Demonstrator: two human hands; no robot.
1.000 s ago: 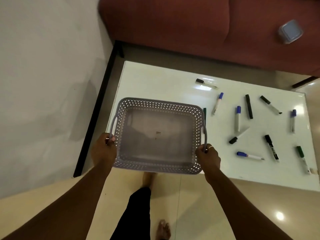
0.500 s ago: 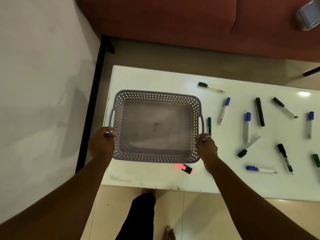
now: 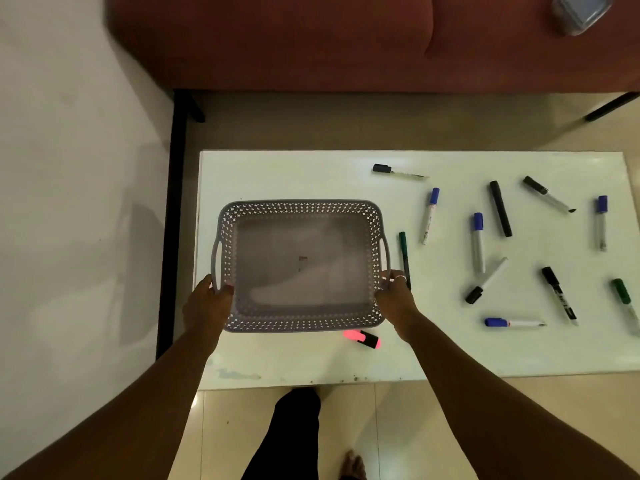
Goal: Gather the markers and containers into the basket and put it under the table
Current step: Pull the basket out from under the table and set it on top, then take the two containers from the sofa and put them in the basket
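basket [image 3: 301, 216] empty, over worktop [image 3: 277, 171] left end | left hand [image 3: 207, 306], right hand [image 3: 398, 299]: each grip clamped on a handle | risk: basket lands on pink highlighter [image 3: 363, 338] or green marker [image 3: 403, 252], tips | container [image 3: 580, 10] apart on sofa [image 3: 311, 39], easily missed

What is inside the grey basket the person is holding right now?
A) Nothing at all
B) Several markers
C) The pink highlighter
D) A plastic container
A: the basket shows only its bare floor, while the markers lie on the white table and the pink highlighter lies outside its near edge.
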